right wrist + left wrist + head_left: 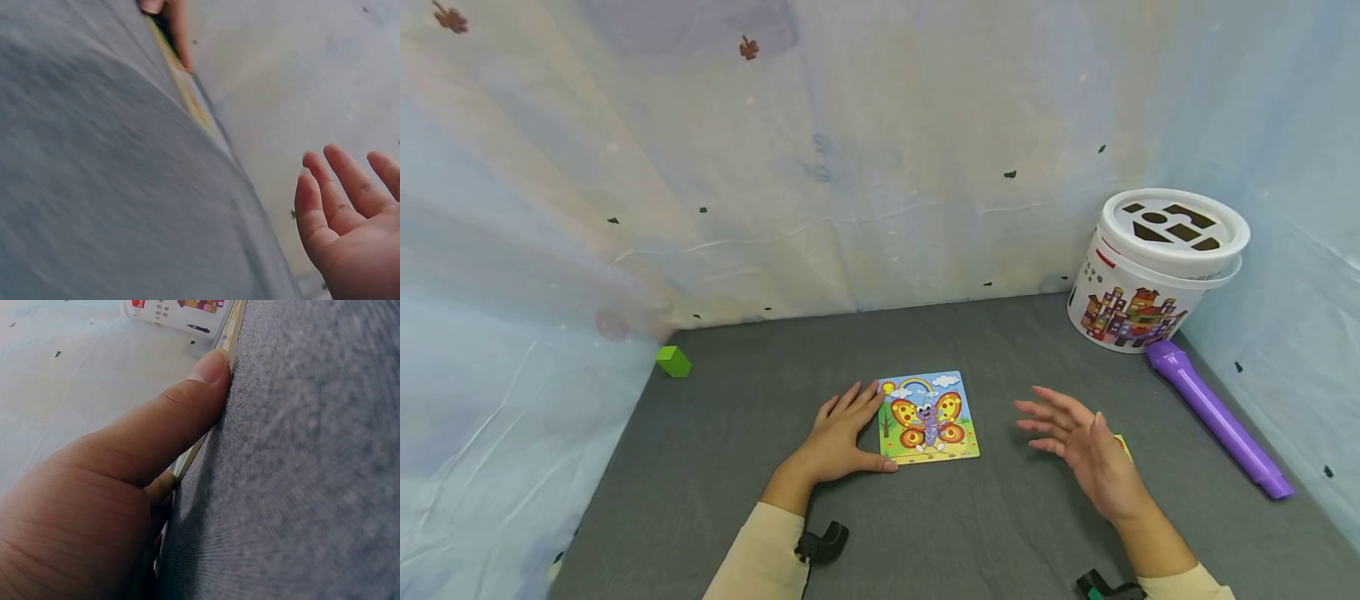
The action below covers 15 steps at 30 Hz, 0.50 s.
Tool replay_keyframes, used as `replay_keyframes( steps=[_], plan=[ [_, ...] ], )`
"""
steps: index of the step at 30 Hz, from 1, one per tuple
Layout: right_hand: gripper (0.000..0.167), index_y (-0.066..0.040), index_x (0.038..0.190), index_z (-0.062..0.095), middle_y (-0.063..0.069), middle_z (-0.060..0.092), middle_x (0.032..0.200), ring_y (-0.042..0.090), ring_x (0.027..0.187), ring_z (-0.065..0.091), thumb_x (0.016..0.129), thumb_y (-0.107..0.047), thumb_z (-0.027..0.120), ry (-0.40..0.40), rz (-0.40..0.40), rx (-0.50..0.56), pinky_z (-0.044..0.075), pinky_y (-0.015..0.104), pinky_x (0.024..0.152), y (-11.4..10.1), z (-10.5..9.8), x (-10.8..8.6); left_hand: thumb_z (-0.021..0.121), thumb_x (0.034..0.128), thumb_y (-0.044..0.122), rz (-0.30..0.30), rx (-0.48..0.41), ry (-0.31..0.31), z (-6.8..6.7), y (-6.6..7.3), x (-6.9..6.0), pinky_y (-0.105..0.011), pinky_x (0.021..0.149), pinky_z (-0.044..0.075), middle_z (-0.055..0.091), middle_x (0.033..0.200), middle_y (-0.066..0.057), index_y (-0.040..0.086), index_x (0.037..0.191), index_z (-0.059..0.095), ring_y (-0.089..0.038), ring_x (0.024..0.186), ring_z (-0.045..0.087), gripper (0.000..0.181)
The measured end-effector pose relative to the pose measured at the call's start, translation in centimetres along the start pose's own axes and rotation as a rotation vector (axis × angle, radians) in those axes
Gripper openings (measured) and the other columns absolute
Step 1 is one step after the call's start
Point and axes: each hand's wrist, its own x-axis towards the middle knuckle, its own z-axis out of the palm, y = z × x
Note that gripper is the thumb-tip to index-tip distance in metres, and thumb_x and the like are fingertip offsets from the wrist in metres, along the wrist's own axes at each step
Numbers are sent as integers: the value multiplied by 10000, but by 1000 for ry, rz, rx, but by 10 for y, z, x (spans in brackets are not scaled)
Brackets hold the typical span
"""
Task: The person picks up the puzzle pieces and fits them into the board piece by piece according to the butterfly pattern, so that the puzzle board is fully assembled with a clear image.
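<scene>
A square butterfly picture puzzle (pixel 929 418) lies flat on the grey cloth, its pieces apparently all in place. At its left side is my left hand (pixel 842 442), fingers spread and fairly straight. The index fingertip touches the left edge and the thumb lies along the near edge; the left wrist view shows the thumb (pixel 181 406) against the thin puzzle edge (pixel 234 331). My right hand (pixel 1086 450) is raised to the right of the puzzle, palm turned inward, fingers loosely extended and holding nothing. Partly hidden behind it is a small yellow-green and red flat piece (pixel 1124 447).
A white bucket (pixel 1138 292) with a shape-hole lid stands at the back right. Beside it a purple tube-like stick (pixel 1221 421) lies along the right edge. A green block (pixel 673 362) sits at the far left corner. Pale patterned sheets (pixel 850 167) surround the surface.
</scene>
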Motion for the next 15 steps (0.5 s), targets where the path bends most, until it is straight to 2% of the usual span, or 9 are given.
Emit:
replay_keyframes(
  steps=[6,11,13,15],
  plan=[
    [703,89,1698,154,246,468,1623,318,1415,536,1181,-356,-16,46,-37,-13,510,393,1049,-13,-24,-7,839,821,749,13,-16,4,-1,1,-1,-597,1273,17,145,1812,3,186,1752,264,-265,1659,39,1231],
    [621,86,1703,129,238,470,1617,283,1423,527,1188,-249,40,87,-64,-9,498,376,1069,-21,-45,-17,841,821,748,12,-17,11,-1,1,-1,-614,1271,19,160,1809,1,183,1750,277,-280,1659,47,1225],
    [587,62,1711,152,215,494,1607,260,1414,535,1186,-188,75,114,-48,-29,500,355,1062,-24,-52,-21,844,822,742,13,-15,15,0,1,-1,-618,1269,21,166,1809,-3,178,1749,283,-285,1659,51,1222],
    [559,4,1716,240,160,549,1572,228,1380,565,1187,-139,131,168,8,-80,512,326,1033,-28,-57,-25,844,822,743,12,-16,13,-1,1,-1,-614,1271,20,162,1809,0,180,1749,282,-280,1659,50,1221]
  ],
)
